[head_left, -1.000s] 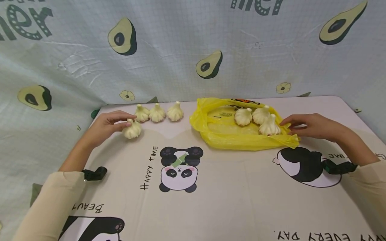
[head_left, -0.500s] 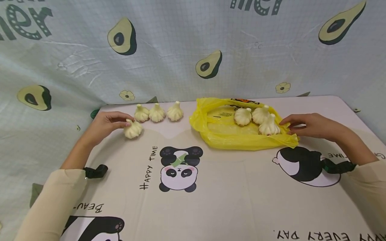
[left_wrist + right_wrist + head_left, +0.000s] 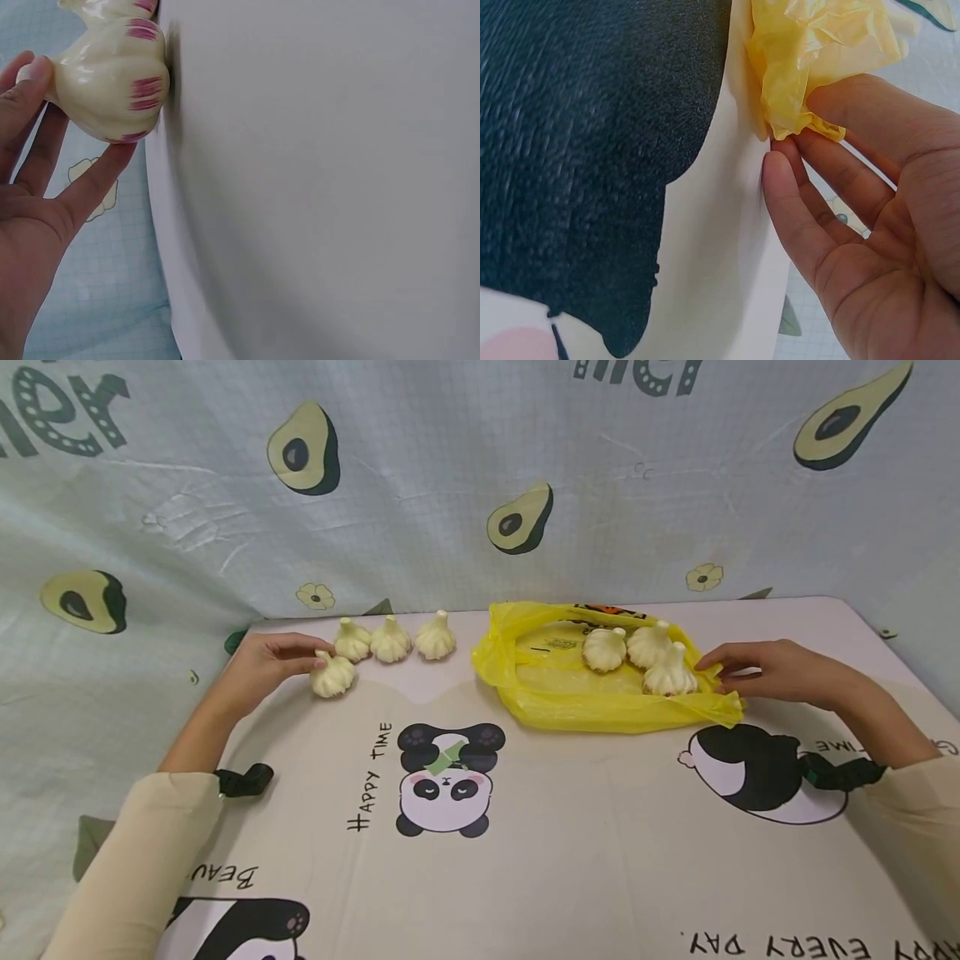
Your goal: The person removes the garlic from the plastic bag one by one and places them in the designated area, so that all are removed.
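My left hand point(image 3: 258, 670) pinches the stem of a cream garlic bulb point(image 3: 334, 677) at the table's far left. In the left wrist view, thumb and fingers meet at the stem, and the bulb point(image 3: 112, 79) shows purple streaks on its base, close against the tabletop. Three more garlic bulbs point(image 3: 391, 641) stand in a row just behind it. At the right, my right hand point(image 3: 780, 672) pinches the edge of a yellow plastic bag point(image 3: 577, 713), whose gathered corner point(image 3: 810, 60) sits between thumb and fingers in the right wrist view. Inside the bag's mouth lie three garlic bulbs point(image 3: 649, 646).
A pale cloth point(image 3: 555, 843) printed with pandas and lettering covers most of the table. Behind the table's far edge hangs a curtain point(image 3: 420, 452) with avocado prints. Dark wrist cameras point(image 3: 246, 780) are strapped on both forearms.
The left hand has shifted slightly away from me and to the right with its garlic bulb, nearer the row. My right hand and the yellow bag have stayed put.
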A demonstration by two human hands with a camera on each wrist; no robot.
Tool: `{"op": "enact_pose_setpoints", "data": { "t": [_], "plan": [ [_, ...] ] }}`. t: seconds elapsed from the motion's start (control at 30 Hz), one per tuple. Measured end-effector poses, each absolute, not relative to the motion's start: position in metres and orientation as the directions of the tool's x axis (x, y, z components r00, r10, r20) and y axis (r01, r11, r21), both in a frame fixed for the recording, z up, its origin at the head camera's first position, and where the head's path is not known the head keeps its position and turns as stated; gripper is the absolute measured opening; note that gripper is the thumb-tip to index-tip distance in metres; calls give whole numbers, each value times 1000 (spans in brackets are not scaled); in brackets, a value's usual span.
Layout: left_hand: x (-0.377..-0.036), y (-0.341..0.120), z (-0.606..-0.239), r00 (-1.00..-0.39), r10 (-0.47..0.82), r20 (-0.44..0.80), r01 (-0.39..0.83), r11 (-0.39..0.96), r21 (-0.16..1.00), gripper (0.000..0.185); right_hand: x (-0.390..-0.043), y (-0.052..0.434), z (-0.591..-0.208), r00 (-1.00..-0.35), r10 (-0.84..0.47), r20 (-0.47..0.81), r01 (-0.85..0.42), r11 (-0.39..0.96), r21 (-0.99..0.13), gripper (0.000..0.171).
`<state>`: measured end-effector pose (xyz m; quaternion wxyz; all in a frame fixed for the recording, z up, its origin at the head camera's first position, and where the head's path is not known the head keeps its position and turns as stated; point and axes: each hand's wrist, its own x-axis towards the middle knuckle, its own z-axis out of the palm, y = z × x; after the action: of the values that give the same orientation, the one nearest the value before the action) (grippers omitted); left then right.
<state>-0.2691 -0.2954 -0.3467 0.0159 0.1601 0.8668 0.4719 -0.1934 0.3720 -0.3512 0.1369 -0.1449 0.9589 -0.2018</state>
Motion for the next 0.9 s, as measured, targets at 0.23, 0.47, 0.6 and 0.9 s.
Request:
{"op": "enact_pose_setpoints", "data": {
  "t": [0.23,0.47,0.6,0.9],
  "plan": [
    [-271,-293,-348,-941,311,133,283,511,812,27,-193,372,-349,-920,-333,-208,-217,873,-437,34],
    [-269,-292,-346,-949,294,115,266,551,791,29,-194,372,-349,-920,-330,-209,-213,873,-439,35],
    [-269,-291,-343,-951,293,101,264,591,762,33,-195,371,-349,-922,-327,-208,-212,875,-435,35],
    [-267,-292,-340,-943,318,92,272,584,765,40,-194,371,-352,-923,-314,-224,-193,880,-435,37]
  ]
}}
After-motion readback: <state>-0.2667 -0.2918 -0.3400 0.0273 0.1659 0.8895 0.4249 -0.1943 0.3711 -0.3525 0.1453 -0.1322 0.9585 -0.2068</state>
